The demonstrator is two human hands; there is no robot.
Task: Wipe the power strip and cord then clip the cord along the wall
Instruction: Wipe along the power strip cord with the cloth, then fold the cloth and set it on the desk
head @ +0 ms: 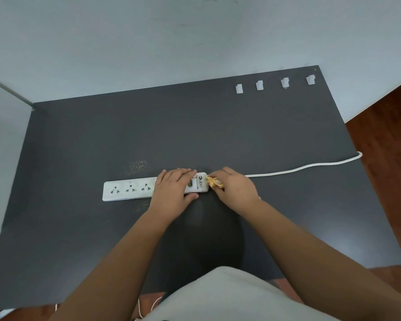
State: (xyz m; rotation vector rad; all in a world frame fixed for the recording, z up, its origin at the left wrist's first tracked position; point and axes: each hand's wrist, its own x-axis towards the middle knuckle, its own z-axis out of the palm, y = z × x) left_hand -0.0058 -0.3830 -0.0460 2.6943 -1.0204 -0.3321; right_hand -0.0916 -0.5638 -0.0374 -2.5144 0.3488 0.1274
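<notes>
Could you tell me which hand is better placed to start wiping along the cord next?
The right hand: it holds the yellow cloth where the cord leaves the power strip, while the left hand steadies it.

The white power strip (pixel 134 188) lies flat and lengthwise, sockets up, speckled with grime. A bunched yellow cloth (pixel 214 181) touches its right end. The white cord (pixel 310 166) runs rightward from that end. Four white cord clips (pixel 274 84) sit in a row, well beyond the strip's right end.
</notes>
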